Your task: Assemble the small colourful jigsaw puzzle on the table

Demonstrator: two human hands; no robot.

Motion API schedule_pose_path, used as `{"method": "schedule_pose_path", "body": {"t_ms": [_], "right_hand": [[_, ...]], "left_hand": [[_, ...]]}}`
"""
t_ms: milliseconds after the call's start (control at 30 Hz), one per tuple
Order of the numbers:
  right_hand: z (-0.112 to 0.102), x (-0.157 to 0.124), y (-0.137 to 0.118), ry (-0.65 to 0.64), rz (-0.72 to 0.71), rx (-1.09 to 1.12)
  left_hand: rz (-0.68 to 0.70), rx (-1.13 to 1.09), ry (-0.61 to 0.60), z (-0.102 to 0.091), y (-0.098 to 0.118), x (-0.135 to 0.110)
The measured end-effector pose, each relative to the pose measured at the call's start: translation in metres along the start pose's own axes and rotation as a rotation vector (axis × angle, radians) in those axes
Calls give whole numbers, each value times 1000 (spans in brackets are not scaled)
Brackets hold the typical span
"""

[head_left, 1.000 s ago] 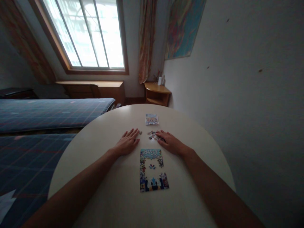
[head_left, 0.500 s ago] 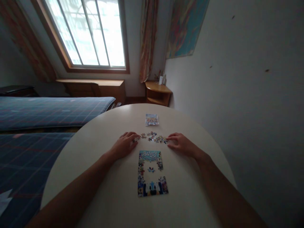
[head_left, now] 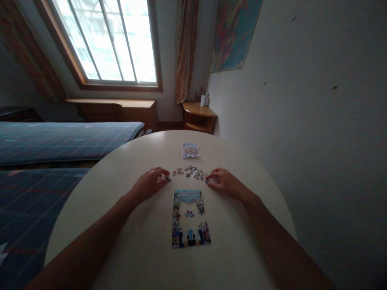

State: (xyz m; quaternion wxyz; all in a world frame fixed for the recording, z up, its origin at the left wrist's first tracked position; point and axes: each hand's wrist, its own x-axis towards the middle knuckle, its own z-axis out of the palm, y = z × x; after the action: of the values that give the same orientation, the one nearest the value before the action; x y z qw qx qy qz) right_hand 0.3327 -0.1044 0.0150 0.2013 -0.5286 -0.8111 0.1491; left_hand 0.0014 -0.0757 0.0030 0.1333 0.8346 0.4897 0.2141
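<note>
A partly assembled jigsaw puzzle (head_left: 189, 217) lies on the round white table (head_left: 145, 249), its middle still bare. Just beyond it is a scatter of loose puzzle pieces (head_left: 190, 172). My left hand (head_left: 148, 184) rests at the left end of that scatter, fingers curled, fingertips pinching a small dark piece (head_left: 167, 177). My right hand (head_left: 223, 182) lies at the right end, fingers drawn together on a piece at the puzzle's top right corner.
A small picture card (head_left: 190, 150) lies farther back on the table. A white wall runs along the right. Two beds with blue plaid covers (head_left: 60, 139) stand left. A wooden corner shelf (head_left: 198, 117) and a window are behind.
Both hands have pulled apart and back from the middle of the loose pieces, spreading them into a row. The flat fingers have curled into pinches at each end.
</note>
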Motion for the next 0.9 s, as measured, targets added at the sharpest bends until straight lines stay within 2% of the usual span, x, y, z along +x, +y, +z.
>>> {"method": "schedule_pose_path", "body": {"t_ms": [200, 367, 700, 900], "right_hand": [[2, 5, -5, -1, 63, -59], [3, 3, -9, -17, -17, -27], [4, -3, -9, 21, 52, -46], [8, -2, -5, 28, 42, -68]], "left_hand": [[-53, 58, -30, -2, 5, -1], [-55, 30, -42, 0, 10, 1], [-93, 65, -58, -8, -4, 3], [-5, 16, -104, -5, 0, 3]]}}
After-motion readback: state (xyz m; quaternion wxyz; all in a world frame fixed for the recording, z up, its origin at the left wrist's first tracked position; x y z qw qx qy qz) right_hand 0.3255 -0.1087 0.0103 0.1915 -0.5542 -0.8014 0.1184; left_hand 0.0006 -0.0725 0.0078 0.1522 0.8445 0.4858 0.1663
